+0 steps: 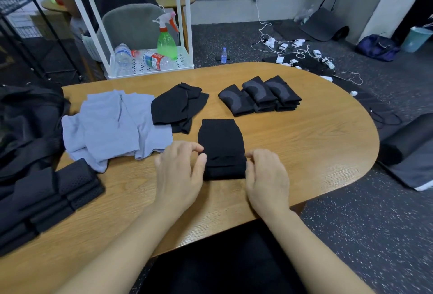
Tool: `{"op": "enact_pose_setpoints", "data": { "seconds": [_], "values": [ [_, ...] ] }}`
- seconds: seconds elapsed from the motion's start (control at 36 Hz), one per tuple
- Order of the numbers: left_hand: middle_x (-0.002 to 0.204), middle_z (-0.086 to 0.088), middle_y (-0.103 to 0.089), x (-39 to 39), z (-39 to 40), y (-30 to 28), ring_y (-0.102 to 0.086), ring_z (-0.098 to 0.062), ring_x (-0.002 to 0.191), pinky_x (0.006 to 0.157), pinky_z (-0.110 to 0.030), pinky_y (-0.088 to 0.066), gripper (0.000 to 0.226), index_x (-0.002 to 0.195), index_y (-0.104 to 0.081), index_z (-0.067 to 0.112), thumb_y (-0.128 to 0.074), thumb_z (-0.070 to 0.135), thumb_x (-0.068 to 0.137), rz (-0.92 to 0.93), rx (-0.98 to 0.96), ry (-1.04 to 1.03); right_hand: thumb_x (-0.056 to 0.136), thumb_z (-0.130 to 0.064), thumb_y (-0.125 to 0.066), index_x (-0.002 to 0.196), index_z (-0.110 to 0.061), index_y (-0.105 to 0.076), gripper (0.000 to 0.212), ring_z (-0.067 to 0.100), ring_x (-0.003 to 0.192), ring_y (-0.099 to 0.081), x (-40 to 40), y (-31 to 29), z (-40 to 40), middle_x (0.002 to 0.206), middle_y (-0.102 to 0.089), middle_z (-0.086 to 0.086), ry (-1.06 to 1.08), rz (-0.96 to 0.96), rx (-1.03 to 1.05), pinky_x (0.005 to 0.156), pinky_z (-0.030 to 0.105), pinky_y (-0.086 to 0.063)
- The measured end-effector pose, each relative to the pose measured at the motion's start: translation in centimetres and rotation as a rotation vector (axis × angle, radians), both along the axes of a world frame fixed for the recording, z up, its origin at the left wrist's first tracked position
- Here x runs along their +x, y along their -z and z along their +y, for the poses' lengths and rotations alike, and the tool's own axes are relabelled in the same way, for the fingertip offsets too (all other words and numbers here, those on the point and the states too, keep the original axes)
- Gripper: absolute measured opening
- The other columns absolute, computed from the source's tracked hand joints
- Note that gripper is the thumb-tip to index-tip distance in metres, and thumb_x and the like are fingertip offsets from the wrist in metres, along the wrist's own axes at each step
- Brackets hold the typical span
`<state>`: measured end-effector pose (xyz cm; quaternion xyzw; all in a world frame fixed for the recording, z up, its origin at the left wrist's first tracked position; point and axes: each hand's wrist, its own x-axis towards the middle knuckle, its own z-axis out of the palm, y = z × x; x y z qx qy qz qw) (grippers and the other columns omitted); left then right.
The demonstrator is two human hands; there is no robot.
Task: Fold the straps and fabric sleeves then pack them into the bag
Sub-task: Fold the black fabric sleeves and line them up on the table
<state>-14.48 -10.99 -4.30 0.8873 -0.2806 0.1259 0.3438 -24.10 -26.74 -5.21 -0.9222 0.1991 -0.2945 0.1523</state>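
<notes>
A black fabric sleeve (221, 143) lies flat on the wooden table (304, 139), its near end folded over. My left hand (180, 172) pinches the fold's left edge between thumb and fingers. My right hand (267, 174) grips the fold's right edge. Three folded dark grey-patterned sleeves (260, 94) sit in a row at the far side. A loose pile of black sleeves (178, 106) lies left of them. Black mesh straps (46, 197) are stacked at the near left. The black bag (25, 115) stands at the table's left edge.
Light blue cloths (112, 122) are spread between the bag and the black pile. Behind the table a white cart (150, 59) holds bottles and a green spray bottle (166, 40). Chargers and cables (297, 52) lie on the floor at the far right.
</notes>
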Motion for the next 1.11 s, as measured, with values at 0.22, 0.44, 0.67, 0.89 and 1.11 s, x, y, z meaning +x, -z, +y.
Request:
{"op": "enact_pose_setpoints", "data": {
  "seconds": [0.22, 0.44, 0.67, 0.89, 1.11],
  "values": [
    [0.16, 0.012, -0.002, -3.3, -2.1, 0.4, 0.007, 0.009, 0.144, 0.117, -0.018, 0.009, 0.071, 0.155, 0.0, 0.019, -0.003, 0.056, 0.095, 0.218, 0.141, 0.434, 0.088, -0.027, -0.034, 0.151, -0.008, -0.027, 0.066, 0.025, 0.146, -0.023, 0.5, 1.0, 1.3, 0.157, -0.029, 0.011, -0.413, 0.417, -0.388, 0.113, 0.042, -0.018],
    [0.161, 0.003, 0.02, -2.7, -1.5, 1.6, 0.025, -0.007, 0.144, 0.119, -0.03, 0.015, 0.073, 0.154, 0.012, 0.017, 0.006, 0.056, 0.093, 0.156, 0.659, 0.328, 0.08, -0.065, 0.031, 0.155, -0.015, 0.001, 0.095, 0.011, 0.145, 0.018, -0.2, 2.3, -1.7, 0.16, 0.01, -0.002, -0.407, 0.585, -0.223, 0.119, 0.034, 0.012],
    [0.164, -0.002, -0.005, -1.9, -1.3, 1.1, 0.005, -0.015, 0.151, 0.117, -0.042, 0.02, 0.096, 0.156, -0.008, 0.014, 0.029, 0.057, 0.078, -0.029, 0.807, 0.211, 0.09, -0.061, 0.018, 0.155, -0.015, -0.008, 0.084, 0.013, 0.148, 0.008, -1.1, 2.3, -2.2, 0.162, 0.0, -0.001, -0.307, 0.587, -0.207, 0.117, 0.035, 0.007],
    [0.159, -0.001, -0.022, -0.3, -2.6, -0.5, -0.001, -0.024, 0.15, 0.11, -0.049, 0.011, 0.065, 0.145, -0.04, 0.018, -0.002, 0.048, 0.101, -0.114, 0.837, 0.072, 0.099, -0.052, -0.028, 0.134, -0.016, -0.058, 0.058, 0.027, 0.139, -0.039, -2.2, 2.1, -0.9, 0.14, -0.055, 0.003, -0.259, 0.448, -0.356, 0.107, 0.047, -0.02],
    [0.163, -0.006, 0.0, 1.9, -2.5, -0.1, 0.009, -0.028, 0.149, 0.112, -0.052, 0.004, 0.05, 0.15, -0.029, 0.029, -0.015, 0.043, 0.104, -0.093, 0.823, 0.025, 0.1, -0.058, -0.014, 0.127, -0.023, -0.062, 0.065, 0.031, 0.124, -0.047, -1.9, 2.3, 1.4, 0.131, -0.061, 0.002, -0.299, 0.427, -0.333, 0.104, 0.056, -0.02]
  ]
}}
